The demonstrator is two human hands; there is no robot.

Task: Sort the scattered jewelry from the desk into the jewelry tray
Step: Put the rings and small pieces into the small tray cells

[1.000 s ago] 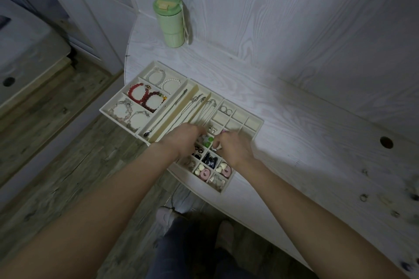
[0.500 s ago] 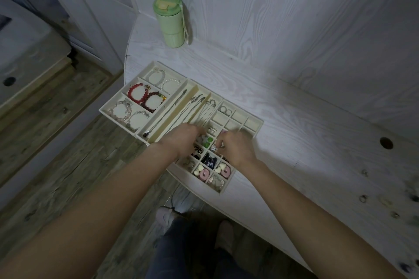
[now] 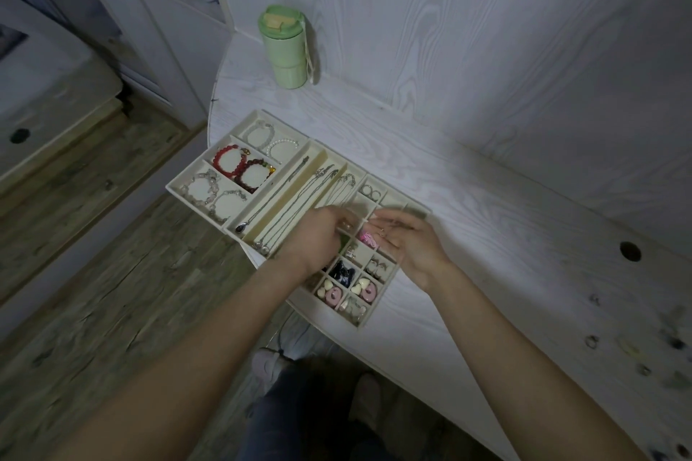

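The right hand (image 3: pixel 408 243) lies palm up over the small-cell section of the jewelry tray (image 3: pixel 374 314), fingers loosely spread rather than clamped. A small ring (image 3: pixel 382 232) rests on its fingers. The left hand (image 3: pixel 318 239) is beside it, fingers curled toward the same spot. Whether its fingertips pinch anything cannot be told, as the contact point is blurred.

The ring sits between the two hands, directly above the grid cells. The left fingertips are just beside it, and an open cell lies just below and to the far side. The coming move, as judged, is a short transfer downward. A ring this small shows no readable long axis or pointing direction.

The tray runs long from far left to near right. Bracelets (image 3: pixel 239 168) fill the far-left compartments, necklaces (image 3: pixel 299 198) lie along the middle channels parallel to the tray's short side, and earrings and rings occupy the near-right grid.

Loose pieces (image 3: pixel 591 341) remain on the desk (image 3: pixel 486 221) at the right edge, well apart from the tray and nearer to the right hand. A green cup (image 3: pixel 286 45) stands at the far end.
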